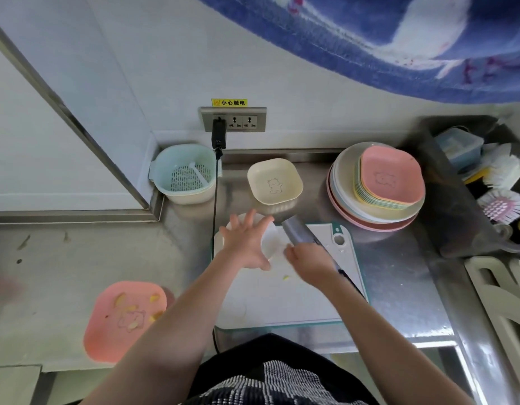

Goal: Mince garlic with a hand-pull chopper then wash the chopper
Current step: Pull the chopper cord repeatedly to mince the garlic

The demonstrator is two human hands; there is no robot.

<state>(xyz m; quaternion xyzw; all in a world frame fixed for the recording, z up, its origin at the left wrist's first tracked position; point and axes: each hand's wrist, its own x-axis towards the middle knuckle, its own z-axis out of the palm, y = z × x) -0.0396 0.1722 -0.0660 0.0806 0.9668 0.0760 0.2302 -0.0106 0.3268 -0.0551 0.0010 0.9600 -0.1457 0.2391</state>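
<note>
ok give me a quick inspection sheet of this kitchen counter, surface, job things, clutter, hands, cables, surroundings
surface: steel counter, a few marks at the left; white cutting board in front of the person
job things: white chopper bowl at the board's far left corner; knife over the board; a small pale scrap on the board
clutter: cream dish; stack of plates and dishes; pink dish with yellowish pieces; basket strainer
hands: left hand open, fingers spread over the bowl; right hand has its grip on the knife
cables: black adapter in the wall socket, its cord running down the counter beside the board
surroundings: brushes in the sink area at right
</note>
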